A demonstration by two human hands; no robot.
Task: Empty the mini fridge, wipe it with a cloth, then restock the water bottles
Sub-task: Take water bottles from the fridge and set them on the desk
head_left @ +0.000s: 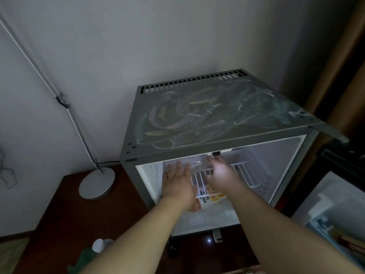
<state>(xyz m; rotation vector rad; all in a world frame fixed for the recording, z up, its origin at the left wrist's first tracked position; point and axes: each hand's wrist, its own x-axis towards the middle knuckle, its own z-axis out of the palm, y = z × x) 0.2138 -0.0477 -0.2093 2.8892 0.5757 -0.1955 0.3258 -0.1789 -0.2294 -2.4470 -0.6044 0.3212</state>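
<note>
Left hand (pixel 178 180) lies with fingers spread flat over the wire shelf (pixel 243 175). Right hand (pixel 219 173) touches the clear plastic item (pixel 195 163); grip not discernible. Risk: unsecured, it slides onto the packets (pixel 207 196) below.

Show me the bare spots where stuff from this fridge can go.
The fridge top is bare from the vent slots to its front edge. The wooden surface is free beside the lamp base. The wire shelf is open right of the right hand. Crowded: its left part, where the left hand reaches, and the packet below.

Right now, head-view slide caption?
Left hand and right hand reach into open grey mini fridge at white wire shelf.
</note>
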